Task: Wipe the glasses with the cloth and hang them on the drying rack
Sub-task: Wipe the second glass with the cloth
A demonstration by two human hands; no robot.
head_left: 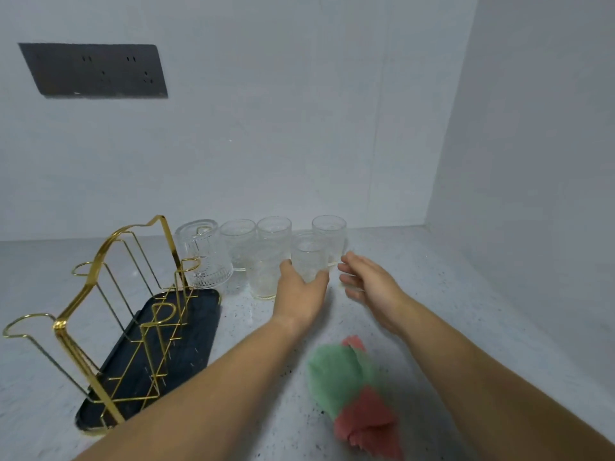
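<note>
Several clear textured glasses stand in a cluster near the back wall. My left hand (301, 291) grips the front glass (309, 254), thumb on its left side and fingers round its right. My right hand (366, 281) hovers just right of that glass with relaxed fingers, holding nothing. One glass (203, 252) hangs upside down on the far post of the gold wire drying rack (109, 294), which stands on a black tray (196, 331) at the left. The green and pink cloth (352, 387) lies crumpled on the counter between my forearms.
The speckled white counter (449, 311) meets a white wall at the back and another on the right. A dark socket panel (96, 71) is set in the back wall at the upper left.
</note>
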